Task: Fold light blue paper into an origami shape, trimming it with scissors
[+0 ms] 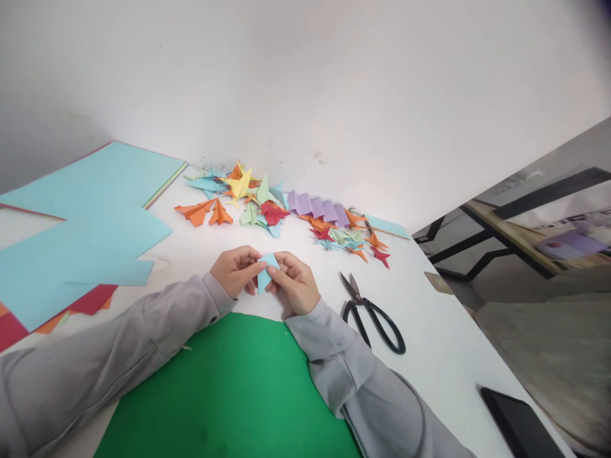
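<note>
A small folded piece of light blue paper [265,277] is held up between both hands, just beyond the far edge of a green sheet [229,388]. My left hand [238,271] pinches its left side between thumb and fingers. On the right side, my right hand [294,281] grips the same piece, thumb in front and fingers behind. The fingers partly cover the paper, so its full shape is hidden. Black-handled scissors [377,313] lie to the right of my right hand, blades pointing away.
Folded paper shapes in several colours [241,184] lie along the wall, beside a purple pleated strip [317,208]. Large light blue sheets [81,248] cover the left side. A black phone [520,423] rests near the table's right edge.
</note>
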Motion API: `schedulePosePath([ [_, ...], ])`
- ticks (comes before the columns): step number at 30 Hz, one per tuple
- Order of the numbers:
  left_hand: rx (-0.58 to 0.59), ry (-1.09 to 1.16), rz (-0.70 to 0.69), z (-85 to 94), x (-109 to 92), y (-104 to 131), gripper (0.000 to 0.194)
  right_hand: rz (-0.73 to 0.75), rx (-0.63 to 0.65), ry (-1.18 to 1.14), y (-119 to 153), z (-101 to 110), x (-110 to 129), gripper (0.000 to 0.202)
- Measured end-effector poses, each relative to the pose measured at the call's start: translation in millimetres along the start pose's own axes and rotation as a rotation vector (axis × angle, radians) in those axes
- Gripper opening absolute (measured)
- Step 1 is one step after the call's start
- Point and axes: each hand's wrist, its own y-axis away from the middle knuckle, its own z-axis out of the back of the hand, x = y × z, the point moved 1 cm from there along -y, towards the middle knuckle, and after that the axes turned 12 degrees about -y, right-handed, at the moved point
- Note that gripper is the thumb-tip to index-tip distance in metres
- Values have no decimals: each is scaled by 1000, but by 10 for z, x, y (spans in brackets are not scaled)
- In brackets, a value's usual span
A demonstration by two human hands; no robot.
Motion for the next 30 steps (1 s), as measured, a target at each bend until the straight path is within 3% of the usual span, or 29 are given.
schedulePosePath([
  [11,9,184,84,28,-15,-22,32,-9,-73,-66,-2,9,20,19],
  [22,-27,254,187,55,-1,-52,21,-14,-84,-131,-18,45,15,15],
  [30,15,259,180,72,-4,-38,15,-15,-98,-128,-11,46,21,7],
])
